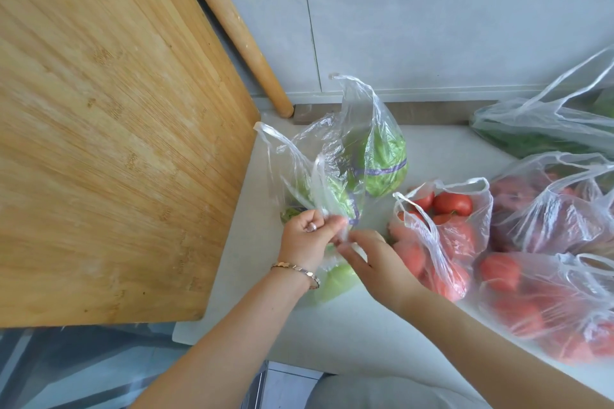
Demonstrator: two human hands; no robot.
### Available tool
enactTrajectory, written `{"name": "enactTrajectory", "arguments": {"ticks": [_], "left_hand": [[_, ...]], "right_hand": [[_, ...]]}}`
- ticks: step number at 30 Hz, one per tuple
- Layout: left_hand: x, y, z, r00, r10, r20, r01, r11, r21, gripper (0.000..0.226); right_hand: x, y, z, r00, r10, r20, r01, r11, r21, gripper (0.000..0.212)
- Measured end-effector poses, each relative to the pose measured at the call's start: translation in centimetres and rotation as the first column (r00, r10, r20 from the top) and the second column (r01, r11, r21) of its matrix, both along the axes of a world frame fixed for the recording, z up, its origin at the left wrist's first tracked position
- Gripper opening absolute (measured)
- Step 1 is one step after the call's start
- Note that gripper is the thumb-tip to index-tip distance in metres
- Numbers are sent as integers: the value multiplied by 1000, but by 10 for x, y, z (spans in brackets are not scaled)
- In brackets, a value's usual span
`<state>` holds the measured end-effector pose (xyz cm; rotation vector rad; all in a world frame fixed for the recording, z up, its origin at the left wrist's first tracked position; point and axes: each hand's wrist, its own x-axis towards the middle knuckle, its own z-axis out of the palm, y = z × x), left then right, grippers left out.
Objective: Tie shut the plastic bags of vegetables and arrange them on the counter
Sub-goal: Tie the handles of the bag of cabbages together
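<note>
A clear plastic bag of green lettuce (372,159) stands on the white counter (358,325), its two handles sticking up loose. My left hand (307,239) pinches the bag's plastic near its lower front. My right hand (375,259) grips the same bunched plastic just beside it, fingers touching the left hand's. To the right lies an open bag of red tomatoes (445,226), its handles untied.
A big wooden cutting board (109,143) leans at the left, with a wooden rolling pin (232,30) behind it. More bags lie at the right: tomatoes (545,305), reddish produce (551,209), and greens (545,133) by the wall.
</note>
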<state>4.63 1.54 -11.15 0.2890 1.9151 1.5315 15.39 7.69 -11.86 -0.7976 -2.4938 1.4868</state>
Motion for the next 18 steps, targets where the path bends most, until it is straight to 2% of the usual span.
{"name": "enactTrajectory", "arguments": {"ticks": [2,4,5,6,8,10,12,14,18], "left_hand": [[4,0,3,992,-12,-127,5,999,-52,54],[4,-4,8,968,-42,-248,19,995,-94,43],[2,-6,10,937,-82,-341,28,987,-158,44],[-1,-10,11,884,-153,-442,49,970,-236,48],[-6,-14,15,752,-311,-581,121,932,-343,55],[-9,-12,21,656,-432,-619,221,894,-390,58],[-9,-4,26,579,-541,-610,306,838,-452,58],[-11,7,27,552,-603,-575,331,792,-513,57],[-10,26,25,621,-634,-461,362,754,-548,55]], "right_hand": [[-6,0,-2,995,-92,-35,88,990,-112,24],[-10,-1,0,960,-267,-81,211,885,-414,31],[-12,-2,0,933,-350,-81,262,817,-514,31],[-14,-3,0,922,-383,-56,297,791,-534,30],[-18,-9,-6,953,-298,49,292,868,-402,32],[-22,-18,-12,978,-133,159,165,964,-208,37],[-21,-23,-16,979,30,204,-7,994,-112,38],[-16,-21,-15,969,152,197,-126,982,-139,34],[-11,-11,-9,958,227,176,-181,952,-246,33]]}}
